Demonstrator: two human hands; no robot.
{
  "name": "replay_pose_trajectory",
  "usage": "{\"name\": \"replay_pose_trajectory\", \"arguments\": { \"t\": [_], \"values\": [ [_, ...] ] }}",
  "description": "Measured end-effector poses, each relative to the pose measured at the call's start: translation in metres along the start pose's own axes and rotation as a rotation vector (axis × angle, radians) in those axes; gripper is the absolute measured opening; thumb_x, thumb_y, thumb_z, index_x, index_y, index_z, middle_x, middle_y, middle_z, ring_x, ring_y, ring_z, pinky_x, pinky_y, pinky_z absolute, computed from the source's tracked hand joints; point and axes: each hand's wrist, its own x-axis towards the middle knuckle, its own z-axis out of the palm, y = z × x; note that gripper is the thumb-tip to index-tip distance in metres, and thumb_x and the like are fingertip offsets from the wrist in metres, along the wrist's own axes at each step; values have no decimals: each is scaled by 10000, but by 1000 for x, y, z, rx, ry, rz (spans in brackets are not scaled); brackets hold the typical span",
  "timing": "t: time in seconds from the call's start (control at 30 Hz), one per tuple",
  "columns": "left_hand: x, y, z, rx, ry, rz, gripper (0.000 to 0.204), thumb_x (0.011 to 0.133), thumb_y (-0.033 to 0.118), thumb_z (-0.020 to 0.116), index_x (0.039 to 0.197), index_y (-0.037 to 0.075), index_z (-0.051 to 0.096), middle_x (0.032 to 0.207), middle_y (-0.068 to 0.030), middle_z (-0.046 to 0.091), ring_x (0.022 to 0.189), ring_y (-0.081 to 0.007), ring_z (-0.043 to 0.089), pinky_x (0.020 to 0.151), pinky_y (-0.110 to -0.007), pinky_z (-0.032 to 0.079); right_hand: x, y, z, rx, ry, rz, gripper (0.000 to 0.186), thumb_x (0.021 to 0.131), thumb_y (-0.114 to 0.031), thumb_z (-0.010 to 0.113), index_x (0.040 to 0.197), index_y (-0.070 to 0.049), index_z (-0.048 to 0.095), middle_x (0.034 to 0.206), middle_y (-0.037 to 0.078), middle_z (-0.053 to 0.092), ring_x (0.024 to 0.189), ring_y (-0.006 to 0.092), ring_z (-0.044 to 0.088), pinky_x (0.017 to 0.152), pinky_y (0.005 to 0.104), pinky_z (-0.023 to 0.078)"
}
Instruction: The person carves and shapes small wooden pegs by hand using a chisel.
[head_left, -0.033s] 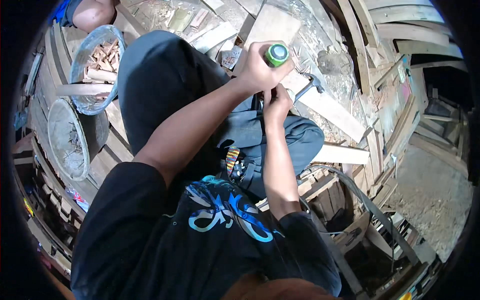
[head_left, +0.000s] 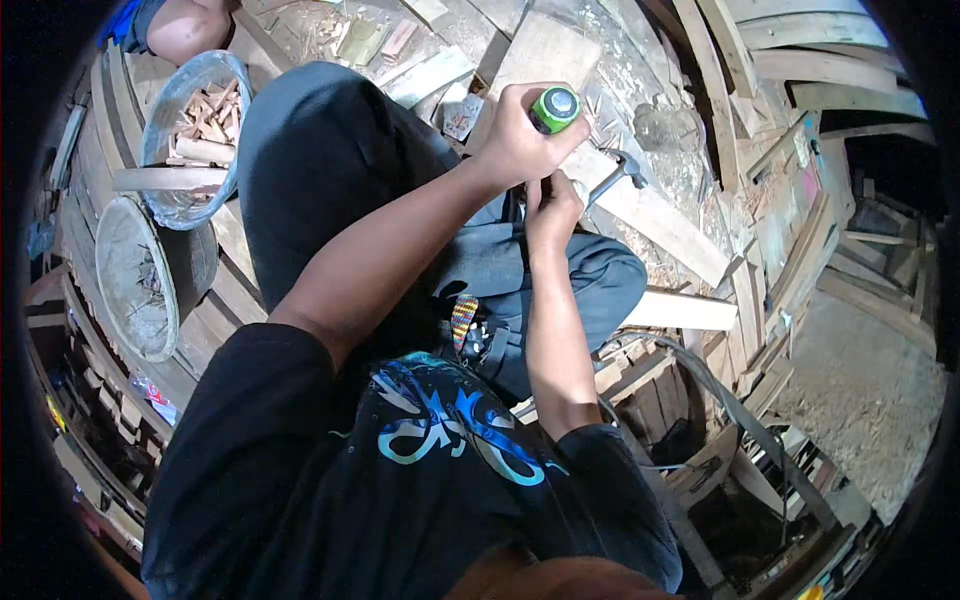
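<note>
My left hand (head_left: pixel 525 145) grips an upright tool with a green handle (head_left: pixel 556 108), its round black-rimmed end toward me. Just below it, my right hand (head_left: pixel 550 215) is closed, thumb and fingers together around something mostly hidden beneath the left hand. Both hands are above my dark-trousered lap. Right of them a claw hammer (head_left: pixel 625 168) with a dark head lies on a pale plank (head_left: pixel 675 225). A wide board (head_left: pixel 535 50) lies beyond the hands, with scraps and shavings around it.
At the left are a blue-rimmed bucket (head_left: pixel 205 120) of wood offcuts and a grey bucket (head_left: pixel 135 275). Another person's bare leg (head_left: pixel 190 25) shows at upper left. Curved timbers (head_left: pixel 810 65) line the right side. A dark hose or bar (head_left: pixel 700 385) runs at lower right.
</note>
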Motion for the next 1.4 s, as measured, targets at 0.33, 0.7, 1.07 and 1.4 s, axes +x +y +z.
{"name": "replay_pose_trajectory", "arguments": {
  "t": [0.33, 0.7, 1.07, 1.4],
  "values": [
    [4, 4, 1, 33, -32, 86, 119, 831, 37, 617, 717, 27, 585, 587, 25, 531, 510, -37, 471, 470, -215, 373, 2, 5, -4, -37, -59, -21, 89, 819, -15, 634, 900, 14, 654, 845, 194, 632, 782, 371, 620, 711, 402, 495],
    [7, 15, 0, -125, -8, -123, 150, 807, 40, 658, 684, 26, 573, 598, 31, 533, 554, -36, 493, 499, -220, 390, 2, 7, -3, -16, -53, -73, 119, 804, -19, 648, 919, 10, 645, 850, 186, 624, 787, 367, 614, 713, 406, 493],
    [5, 28, -3, 45, -89, -39, 129, 818, 31, 631, 696, 22, 591, 608, 6, 565, 568, -80, 542, 530, -247, 438, 1, 4, -1, -10, -72, -42, 140, 799, -14, 647, 937, 5, 667, 854, 171, 624, 782, 347, 626, 714, 385, 503],
    [0, 7, -1, 6, -49, 9, 157, 813, 75, 661, 686, 20, 587, 617, 14, 568, 561, -45, 521, 501, -226, 405, -2, 2, 0, 41, -79, -62, 184, 777, 23, 652, 957, -6, 674, 871, 160, 627, 814, 329, 637, 732, 390, 508]
  ]
}}
